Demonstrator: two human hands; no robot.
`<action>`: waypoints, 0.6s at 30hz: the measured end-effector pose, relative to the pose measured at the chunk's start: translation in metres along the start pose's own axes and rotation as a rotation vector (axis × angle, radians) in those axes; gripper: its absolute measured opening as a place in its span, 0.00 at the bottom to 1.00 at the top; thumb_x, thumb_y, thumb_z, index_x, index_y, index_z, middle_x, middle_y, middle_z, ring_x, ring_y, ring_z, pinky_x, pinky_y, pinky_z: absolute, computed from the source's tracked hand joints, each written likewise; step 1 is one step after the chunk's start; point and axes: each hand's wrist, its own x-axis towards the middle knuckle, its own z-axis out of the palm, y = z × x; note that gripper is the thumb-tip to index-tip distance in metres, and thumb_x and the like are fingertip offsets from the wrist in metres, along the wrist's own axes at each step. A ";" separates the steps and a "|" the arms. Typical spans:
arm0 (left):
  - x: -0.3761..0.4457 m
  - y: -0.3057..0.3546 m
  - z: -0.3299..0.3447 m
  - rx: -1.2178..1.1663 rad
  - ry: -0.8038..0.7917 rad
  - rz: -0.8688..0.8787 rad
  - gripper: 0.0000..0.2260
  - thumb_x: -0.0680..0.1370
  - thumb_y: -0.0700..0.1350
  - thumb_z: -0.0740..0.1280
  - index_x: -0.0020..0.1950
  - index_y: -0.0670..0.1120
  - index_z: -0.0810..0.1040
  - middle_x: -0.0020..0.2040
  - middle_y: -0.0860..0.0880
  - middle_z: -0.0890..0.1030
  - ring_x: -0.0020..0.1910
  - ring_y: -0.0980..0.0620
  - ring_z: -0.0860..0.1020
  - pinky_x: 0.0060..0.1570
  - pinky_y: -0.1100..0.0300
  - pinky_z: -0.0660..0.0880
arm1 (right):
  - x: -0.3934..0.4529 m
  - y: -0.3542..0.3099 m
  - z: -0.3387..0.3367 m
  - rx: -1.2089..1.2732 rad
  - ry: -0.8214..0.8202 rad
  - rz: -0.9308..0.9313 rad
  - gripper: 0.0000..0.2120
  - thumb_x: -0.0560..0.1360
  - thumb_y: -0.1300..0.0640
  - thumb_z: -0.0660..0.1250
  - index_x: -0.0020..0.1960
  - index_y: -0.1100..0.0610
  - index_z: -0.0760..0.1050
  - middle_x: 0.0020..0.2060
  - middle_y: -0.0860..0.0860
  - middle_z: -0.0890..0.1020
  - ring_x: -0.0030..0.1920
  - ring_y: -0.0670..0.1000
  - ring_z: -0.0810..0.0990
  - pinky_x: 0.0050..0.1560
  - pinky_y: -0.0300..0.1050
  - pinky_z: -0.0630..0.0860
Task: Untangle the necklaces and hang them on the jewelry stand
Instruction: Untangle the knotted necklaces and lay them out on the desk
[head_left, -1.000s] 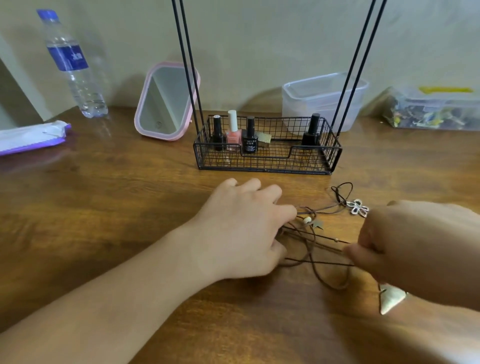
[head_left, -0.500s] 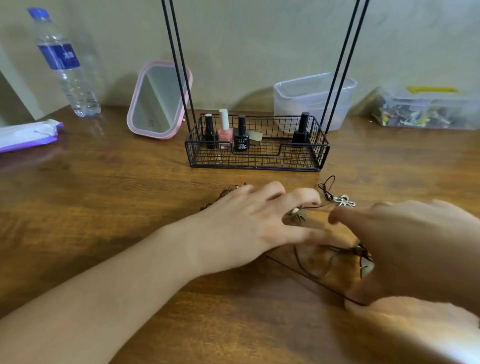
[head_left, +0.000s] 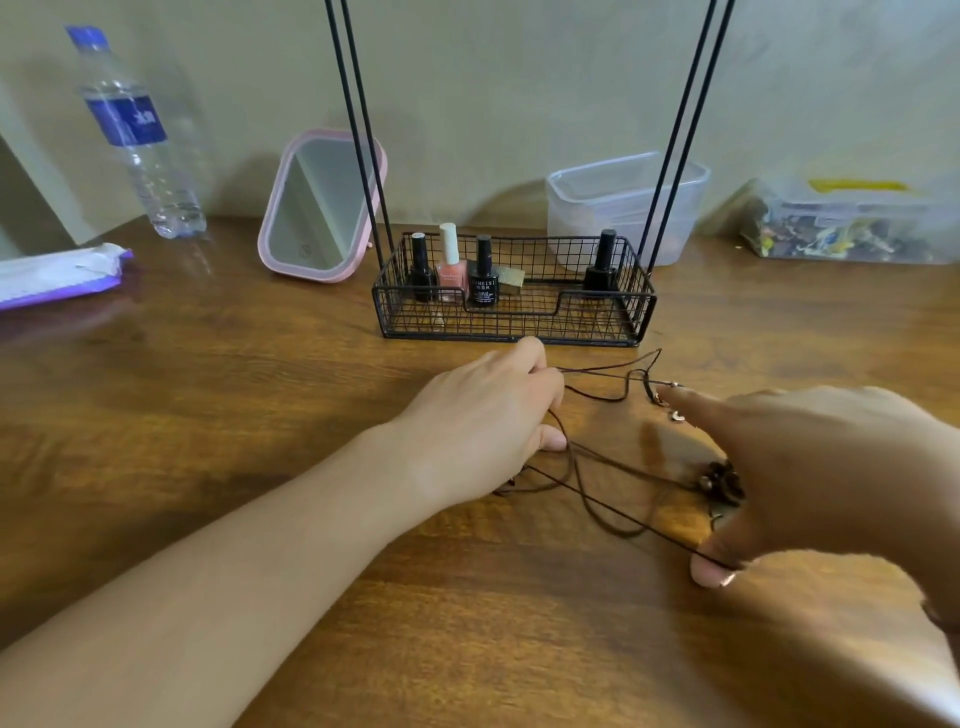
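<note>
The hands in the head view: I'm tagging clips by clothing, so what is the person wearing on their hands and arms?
Nothing shows on the left hand or its forearm: bare, with no sleeve, watch or ring in view. The right hand also has no glove or ring showing. A thin dark strip at its wrist by the frame's right edge may be a band, but it is too cropped to tell. Visible nails look short and unpainted.

Head-worn view looks forward and down, close over the table (head_left: 208, 415).
</note>
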 end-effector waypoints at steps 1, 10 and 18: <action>0.000 -0.001 0.005 -0.003 0.004 -0.001 0.17 0.81 0.55 0.62 0.67 0.50 0.71 0.60 0.53 0.69 0.57 0.52 0.72 0.52 0.55 0.75 | 0.007 -0.009 0.000 -0.125 0.057 0.064 0.66 0.52 0.18 0.65 0.77 0.39 0.33 0.67 0.39 0.74 0.61 0.49 0.78 0.41 0.42 0.73; 0.004 -0.003 0.002 0.081 -0.080 -0.123 0.27 0.78 0.64 0.60 0.69 0.47 0.71 0.62 0.50 0.69 0.60 0.50 0.71 0.54 0.52 0.75 | 0.020 0.014 -0.004 0.009 0.095 -0.013 0.59 0.65 0.30 0.71 0.76 0.38 0.29 0.59 0.45 0.79 0.51 0.51 0.78 0.41 0.43 0.75; -0.007 0.001 0.006 -0.101 0.024 0.069 0.09 0.82 0.51 0.64 0.61 0.55 0.76 0.49 0.60 0.72 0.55 0.56 0.71 0.49 0.60 0.68 | 0.035 0.023 -0.005 0.258 0.037 -0.217 0.68 0.64 0.41 0.79 0.63 0.29 0.16 0.53 0.36 0.73 0.38 0.38 0.71 0.40 0.37 0.68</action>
